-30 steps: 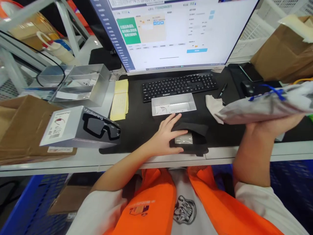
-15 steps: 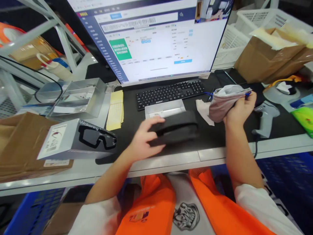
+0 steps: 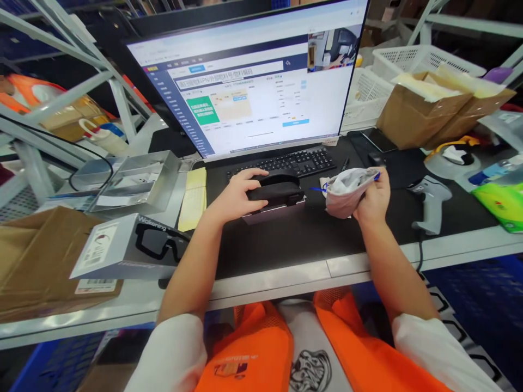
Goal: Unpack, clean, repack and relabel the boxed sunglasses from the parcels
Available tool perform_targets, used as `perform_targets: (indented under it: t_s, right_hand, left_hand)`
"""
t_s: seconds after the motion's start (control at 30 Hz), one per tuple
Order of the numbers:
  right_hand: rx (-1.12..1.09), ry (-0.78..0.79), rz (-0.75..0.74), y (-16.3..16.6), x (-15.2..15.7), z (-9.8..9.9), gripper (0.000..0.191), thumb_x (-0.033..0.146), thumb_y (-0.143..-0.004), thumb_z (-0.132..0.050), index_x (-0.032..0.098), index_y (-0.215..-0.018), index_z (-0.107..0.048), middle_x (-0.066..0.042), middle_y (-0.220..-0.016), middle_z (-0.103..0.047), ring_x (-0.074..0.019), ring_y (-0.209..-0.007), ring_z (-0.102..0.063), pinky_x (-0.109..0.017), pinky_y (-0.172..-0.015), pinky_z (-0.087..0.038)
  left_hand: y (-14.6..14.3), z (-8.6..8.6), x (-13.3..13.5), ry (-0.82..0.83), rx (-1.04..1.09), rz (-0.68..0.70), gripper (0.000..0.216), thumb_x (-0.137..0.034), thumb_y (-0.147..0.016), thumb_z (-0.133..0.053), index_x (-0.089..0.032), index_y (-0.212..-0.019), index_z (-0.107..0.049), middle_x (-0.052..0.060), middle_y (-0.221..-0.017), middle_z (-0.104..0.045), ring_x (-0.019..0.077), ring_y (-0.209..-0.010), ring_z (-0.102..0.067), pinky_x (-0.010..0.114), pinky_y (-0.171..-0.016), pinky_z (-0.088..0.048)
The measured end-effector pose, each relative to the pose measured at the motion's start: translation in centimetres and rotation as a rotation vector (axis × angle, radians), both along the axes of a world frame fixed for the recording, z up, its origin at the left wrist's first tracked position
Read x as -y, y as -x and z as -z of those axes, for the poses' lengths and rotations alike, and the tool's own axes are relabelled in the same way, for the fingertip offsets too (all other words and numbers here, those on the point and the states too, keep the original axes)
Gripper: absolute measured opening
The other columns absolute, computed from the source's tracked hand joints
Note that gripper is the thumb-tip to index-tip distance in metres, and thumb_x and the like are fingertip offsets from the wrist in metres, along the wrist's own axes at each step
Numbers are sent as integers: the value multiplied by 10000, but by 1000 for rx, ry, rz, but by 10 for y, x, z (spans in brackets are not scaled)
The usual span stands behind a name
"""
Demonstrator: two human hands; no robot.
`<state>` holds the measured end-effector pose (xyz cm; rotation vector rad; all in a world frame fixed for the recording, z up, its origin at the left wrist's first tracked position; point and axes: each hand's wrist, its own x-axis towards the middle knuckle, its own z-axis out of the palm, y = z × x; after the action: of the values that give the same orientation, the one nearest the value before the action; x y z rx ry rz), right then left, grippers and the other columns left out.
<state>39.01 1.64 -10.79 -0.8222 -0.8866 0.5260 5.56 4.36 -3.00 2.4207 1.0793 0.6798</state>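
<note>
My left hand (image 3: pixel 241 197) is wrapped round one end of a black glasses case (image 3: pixel 281 190), which it holds over a small grey box (image 3: pixel 275 213) in front of the keyboard. The case hides most of that box. In my right hand (image 3: pixel 375 197) is a greyish-pink drawstring pouch (image 3: pixel 345 202) with blue cord ends, its mouth facing up and pale material showing inside. A grey box with sunglasses printed on it (image 3: pixel 134 247) lies to the left of my left forearm.
The keyboard (image 3: pixel 298 160) and monitor (image 3: pixel 261 92) stand behind my hands. A barcode scanner (image 3: pixel 432 204) and tape roll (image 3: pixel 451 160) lie on the right. Cardboard boxes (image 3: pixel 425 111) are at the back right, a parts tray (image 3: pixel 139 185) and yellow papers (image 3: pixel 193 198) on the left.
My left hand has carried the black glasses case away from me, over the small grey box. The pouch has shifted slightly left in my right hand. The head view has tilted up.
</note>
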Motion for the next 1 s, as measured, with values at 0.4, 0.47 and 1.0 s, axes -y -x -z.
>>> perform_targets:
  t_s: [0.4,0.47,1.0]
  right_hand:
    - [83,44,-89,11,11,6,146,332,-852,-717,248,-901,-608,16,-858,-648,-151,-757,-613,-287,-725,-513]
    - [84,37,-100,11,13,7,136,322,-857,-718,252,-913,-617,16,-865,-657,-153,-765,-621,-288,-728,-515]
    - [174,116,-215,24,22,18,145,365,-899,-689,242,-941,-623,3,-912,-685,-161,-798,-649,-294,-738,-536]
  left_hand:
    - [-14,18,-9,-22,-127,5,182,-349,-793,-704,-200,-757,-607,89,-1434,-622,310,-1411,-501,572,-1208,-270]
    - [-13,16,-9,-49,-52,-21,191,-363,-811,-682,-199,-760,-599,100,-1434,-612,295,-1386,-522,531,-1196,-314]
    - [-3,16,-14,-54,-13,-94,643,-554,-946,-541,-184,-1472,-531,139,-1607,-458,294,-1527,-377,492,-1274,-286]
